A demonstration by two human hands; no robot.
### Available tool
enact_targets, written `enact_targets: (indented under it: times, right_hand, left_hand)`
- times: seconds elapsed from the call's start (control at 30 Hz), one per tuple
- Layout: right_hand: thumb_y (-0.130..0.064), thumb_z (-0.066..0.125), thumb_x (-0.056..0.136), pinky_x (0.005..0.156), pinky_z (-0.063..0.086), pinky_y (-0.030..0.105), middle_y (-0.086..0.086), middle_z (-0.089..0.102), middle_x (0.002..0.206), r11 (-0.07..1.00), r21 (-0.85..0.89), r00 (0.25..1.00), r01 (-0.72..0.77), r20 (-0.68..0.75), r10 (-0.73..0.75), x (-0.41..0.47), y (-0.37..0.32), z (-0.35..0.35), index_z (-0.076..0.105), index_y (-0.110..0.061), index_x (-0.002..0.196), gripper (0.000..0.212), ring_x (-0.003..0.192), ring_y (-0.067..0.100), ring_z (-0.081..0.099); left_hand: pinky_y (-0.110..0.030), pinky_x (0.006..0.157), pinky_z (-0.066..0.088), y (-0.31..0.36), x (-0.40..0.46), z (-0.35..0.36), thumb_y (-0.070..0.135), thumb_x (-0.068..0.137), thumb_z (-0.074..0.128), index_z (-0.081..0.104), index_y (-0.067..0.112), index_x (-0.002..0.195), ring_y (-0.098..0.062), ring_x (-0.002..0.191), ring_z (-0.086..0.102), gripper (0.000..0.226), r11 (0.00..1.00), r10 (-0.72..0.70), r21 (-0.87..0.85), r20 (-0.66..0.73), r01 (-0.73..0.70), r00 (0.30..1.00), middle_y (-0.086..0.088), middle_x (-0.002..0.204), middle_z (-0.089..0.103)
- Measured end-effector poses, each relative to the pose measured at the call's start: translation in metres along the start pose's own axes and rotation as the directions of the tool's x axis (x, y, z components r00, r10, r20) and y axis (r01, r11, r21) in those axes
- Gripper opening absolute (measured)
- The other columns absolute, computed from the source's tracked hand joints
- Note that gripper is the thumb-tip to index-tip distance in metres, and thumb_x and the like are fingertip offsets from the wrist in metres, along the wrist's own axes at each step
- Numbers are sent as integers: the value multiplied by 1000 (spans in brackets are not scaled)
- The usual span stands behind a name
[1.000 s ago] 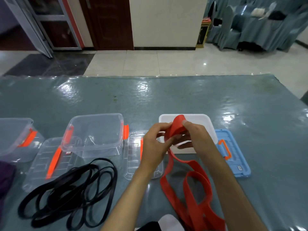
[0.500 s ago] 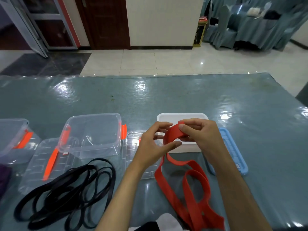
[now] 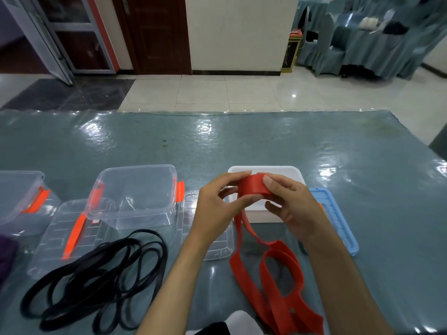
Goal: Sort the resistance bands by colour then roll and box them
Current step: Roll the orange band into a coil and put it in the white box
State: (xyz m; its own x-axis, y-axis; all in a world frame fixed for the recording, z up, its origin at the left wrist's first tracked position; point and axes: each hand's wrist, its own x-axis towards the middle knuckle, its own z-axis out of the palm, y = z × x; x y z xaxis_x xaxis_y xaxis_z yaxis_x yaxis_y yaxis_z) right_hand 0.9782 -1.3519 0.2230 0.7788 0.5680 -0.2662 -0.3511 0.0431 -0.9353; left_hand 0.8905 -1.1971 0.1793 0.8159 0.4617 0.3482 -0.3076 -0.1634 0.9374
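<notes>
I see a wide surface under a glossy blue-grey plastic sheet filling most of my view. On its near left lies a tangle of thin black resistance bands, loosely looped. Behind them stands a clear storage box with orange clips, its clear lid lying flat to the left and partly under it; a second clear box sits at the far left edge. Another clear lid lies flat between the middle box and my left forearm. Right of centre stands a white box, and a blue lid rests just beside it on the right.

The red resistance band trails in wide loops from the near edge of the surface up to my hands, where its upper end is wound into a small roll held above the white box's near side. My left hand grasps the roll with thumb and fingers curled round its left side. My right hand pinches the roll's right side, thumb on top. A dark purple item shows at the left border.
</notes>
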Motion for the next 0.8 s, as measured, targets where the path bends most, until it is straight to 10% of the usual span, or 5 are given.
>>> enact_targets:
  times: [0.33,0.8]
  right_hand:
    - [-36,78,79,72,63,26,9,78,88,955,267,991,-131,65,117,3,8,9,70,-9,95,32,81,16,77]
    - [-38,63,103,70,53,24,-3,77,99,980,111,986,-165,37,162,11,18,4,83,-28,90,27,86,10,70]
  left_hand:
    - [-24,95,57,0,3,25,19,74,91,79,35,95,-22,111,74,29,972,61,-212,-199,-104,978,3,110,78]
    - [-29,102,56,-6,6,19,25,88,85,72,38,128,-25,120,70,44,995,45,-93,-12,-46,999,3,123,74]
